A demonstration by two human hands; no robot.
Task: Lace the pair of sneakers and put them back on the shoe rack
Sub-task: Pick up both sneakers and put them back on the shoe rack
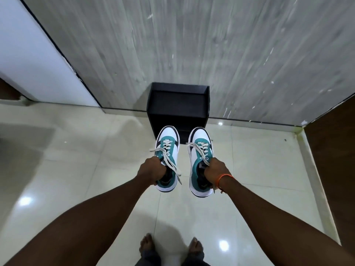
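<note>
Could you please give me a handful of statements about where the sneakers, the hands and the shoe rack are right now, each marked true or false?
1. Each hand holds one sneaker: the left hand grips the left sneaker, the right hand the right sneaker. True.
2. Both sneakers already sit on the shoe rack. False: they are held in the air in front of it.
3. The sneakers have laces threaded through their eyelets. True.
4. The rack stands against the grey wall. True.
5. An orange band is on the left wrist. False: the orange band is on the right wrist.
</note>
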